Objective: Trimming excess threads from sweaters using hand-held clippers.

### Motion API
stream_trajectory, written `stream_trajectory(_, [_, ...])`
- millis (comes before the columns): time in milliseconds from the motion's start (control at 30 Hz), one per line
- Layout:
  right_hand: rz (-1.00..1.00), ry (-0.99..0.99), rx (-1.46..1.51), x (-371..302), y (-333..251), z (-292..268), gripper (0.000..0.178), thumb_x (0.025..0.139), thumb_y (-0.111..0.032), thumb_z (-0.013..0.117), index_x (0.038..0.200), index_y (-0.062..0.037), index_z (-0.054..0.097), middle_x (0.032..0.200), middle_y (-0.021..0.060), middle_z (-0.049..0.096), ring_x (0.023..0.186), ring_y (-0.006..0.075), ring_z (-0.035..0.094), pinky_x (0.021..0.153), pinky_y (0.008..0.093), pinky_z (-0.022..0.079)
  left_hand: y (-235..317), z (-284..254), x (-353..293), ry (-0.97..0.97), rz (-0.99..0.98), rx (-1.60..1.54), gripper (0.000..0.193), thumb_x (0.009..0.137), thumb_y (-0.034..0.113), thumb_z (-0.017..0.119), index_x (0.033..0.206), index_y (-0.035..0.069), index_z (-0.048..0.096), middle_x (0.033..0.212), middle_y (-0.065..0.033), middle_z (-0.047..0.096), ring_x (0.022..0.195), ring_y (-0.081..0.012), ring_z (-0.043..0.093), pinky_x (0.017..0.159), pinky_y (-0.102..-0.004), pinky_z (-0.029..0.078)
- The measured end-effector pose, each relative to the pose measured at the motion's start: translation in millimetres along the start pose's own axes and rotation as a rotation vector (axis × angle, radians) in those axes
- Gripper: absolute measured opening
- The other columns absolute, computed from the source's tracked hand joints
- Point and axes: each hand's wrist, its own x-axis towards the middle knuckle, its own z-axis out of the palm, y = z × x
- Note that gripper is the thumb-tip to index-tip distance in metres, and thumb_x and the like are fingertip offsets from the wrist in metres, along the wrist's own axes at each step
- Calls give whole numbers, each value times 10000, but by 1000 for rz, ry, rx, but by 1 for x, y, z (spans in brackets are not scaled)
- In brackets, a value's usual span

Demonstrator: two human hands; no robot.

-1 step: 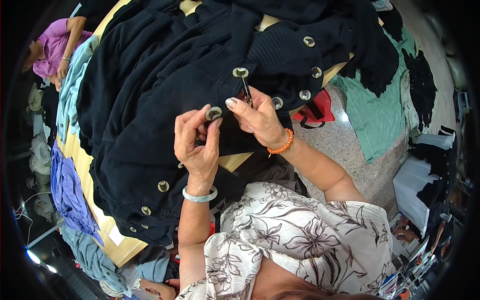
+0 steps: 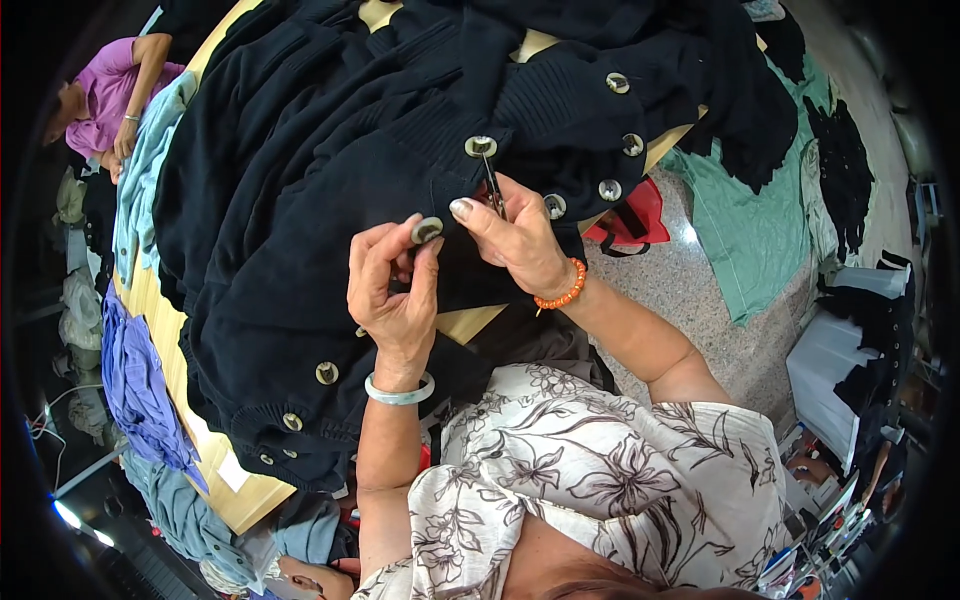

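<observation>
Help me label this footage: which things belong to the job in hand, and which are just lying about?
In use: left hand, pinching a round button; right hand, holding a dark pointed tool; black knitwear beneath both.

Apparently lying about: purple garment; green cloth; red item.

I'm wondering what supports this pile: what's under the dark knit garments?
A pale wooden table shows along the left side of the dark knit garments and through small gaps. Most of its top is covered; anything else beneath cannot be seen.
</observation>
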Motion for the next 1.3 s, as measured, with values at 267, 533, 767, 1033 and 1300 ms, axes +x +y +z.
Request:
stream_trajectory(267, [-287,81,-456,-5,8,1,164,943,-132,671,888,-10,577,695,-55,508,624,5,414,542,203,364,29,-19,9,-43,-142,210,323,760,40,840,1025,13,658,983,-40,596,719,-87,515,600,-215,413])
stream_trajectory(533, [-387,64,-444,-6,14,-1,168,975,-90,606,1095,27,590,823,38,644,713,43,534,628,240,461,34,3,29,-220,-196,288,211,815,31,796,1013,8,727,989,-27,637,754,-79,531,645,-204,452])
stream_trajectory(767, [-359,36,-473,-10,13,-2,142,964,-82,620,1057,19,584,768,44,604,679,64,507,615,259,449,18,1,11,-92,-16,301,156,806,-75,717,939,7,706,931,-70,657,795,-171,614,655,-261,488])
stream_trajectory(1033, [-351,4,-461,-9,15,-9,138,952,-110,658,968,-1,575,689,2,519,622,51,425,550,247,388,24,-5,-7,-79,-54,129,114,893,-105,615,973,-23,607,1025,-122,622,838,-147,605,706,-232,484])
stream_trajectory(1300, [-263,-34,-1157,-35,-26,-14,370,844,-303,787,962,6,621,739,88,614,634,205,611,551,332,461,19,-9,-22,-22,-232,-92,63,982,-3,577,1038,-6,606,1094,-84,634,882,-78,588,753,-194,482])
